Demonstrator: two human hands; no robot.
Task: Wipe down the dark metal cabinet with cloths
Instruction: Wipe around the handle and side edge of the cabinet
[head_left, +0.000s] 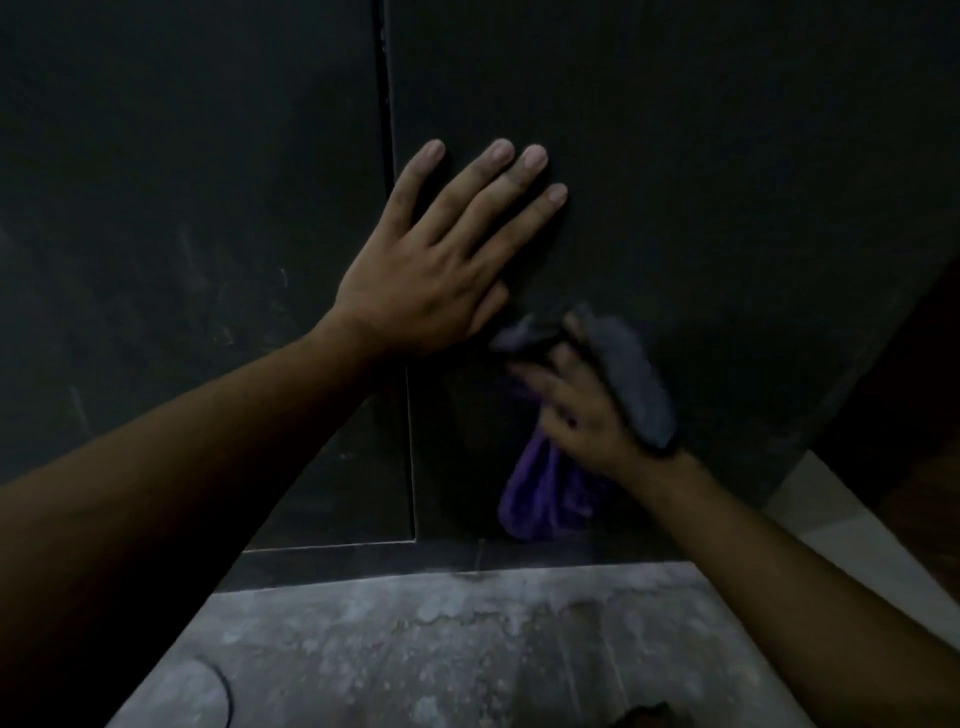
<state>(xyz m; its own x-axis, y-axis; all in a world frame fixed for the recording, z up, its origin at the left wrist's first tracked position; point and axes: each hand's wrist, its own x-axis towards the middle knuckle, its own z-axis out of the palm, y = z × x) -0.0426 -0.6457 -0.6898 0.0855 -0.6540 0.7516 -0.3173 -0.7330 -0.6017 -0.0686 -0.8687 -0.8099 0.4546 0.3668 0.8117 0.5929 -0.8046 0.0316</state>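
With your left hand (431, 270) flat on the cabinet (727, 156), your right hand (587, 415) grips the grey cloth (634, 384), but quick wiping may shake loose the dangling purple cloth (530, 499).

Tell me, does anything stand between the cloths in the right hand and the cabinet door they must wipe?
Nothing visible does: the right hand holds the grey cloth and purple cloth at the cabinet door. Only the left hand lies flat on that door, just up and left of them, covering that patch.

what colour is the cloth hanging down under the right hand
The hanging cloth is purple, clearest in the head view, just below the right hand.
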